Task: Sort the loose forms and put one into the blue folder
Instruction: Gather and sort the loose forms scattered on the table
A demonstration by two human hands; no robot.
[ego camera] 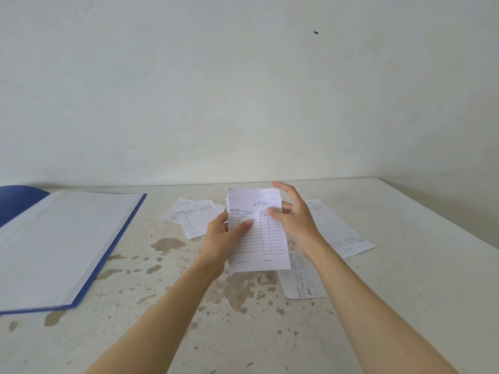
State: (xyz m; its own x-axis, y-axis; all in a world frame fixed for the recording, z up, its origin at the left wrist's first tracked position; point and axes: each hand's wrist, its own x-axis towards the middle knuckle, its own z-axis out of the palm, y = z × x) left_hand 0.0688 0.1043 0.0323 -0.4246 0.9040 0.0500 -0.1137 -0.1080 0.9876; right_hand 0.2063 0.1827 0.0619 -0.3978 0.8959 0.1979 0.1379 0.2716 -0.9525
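Blue-edged folder (67, 238), white inside, at left — white forms (195, 220) ruled in dark grids at centre — off-white bench (405, 292) blotched brown; pale wall (243, 76), one black speck (316, 32) upper right.

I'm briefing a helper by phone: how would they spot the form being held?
Start at the stained table; right of the open blue folder lie loose forms. The held form is in the middle, gripped by the left hand, the right hand at its edge. Only it is raised.

Soft, even light fills the scene, bright but without glare; shadows on the table (405, 265) barely show. The wide lens bows the table's far edge and the wall (243, 90); the right hand (294, 220) is slightly motion-blurred; print on the held form (259, 238) is soft.
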